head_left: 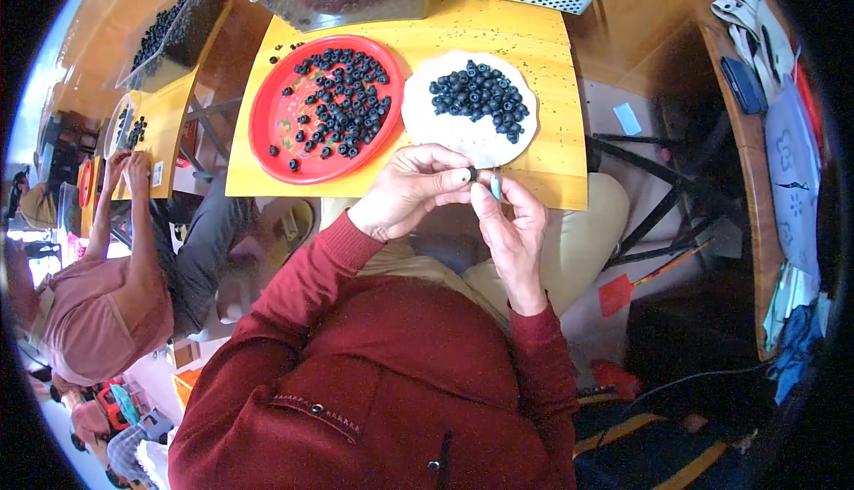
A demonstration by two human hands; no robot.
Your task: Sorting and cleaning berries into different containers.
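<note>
Table (562, 156), blue tool (495, 186) lengthwise toward plate (463, 137)

The person wears a long-sleeved, dark red top (400, 374), its sleeves (298, 285) narrowing to ribbed cuffs (350, 245) of the same colour. Across the front, a slanted pocket edge (334, 419) carries a row of small pale stitches (296, 400) and a round, shiny button (318, 409), with a second shiny button (433, 466) near the lower edge of view. The trousers (592, 218) are light beige, and the left hand (405, 192) and right hand (514, 232) are bare.
</note>
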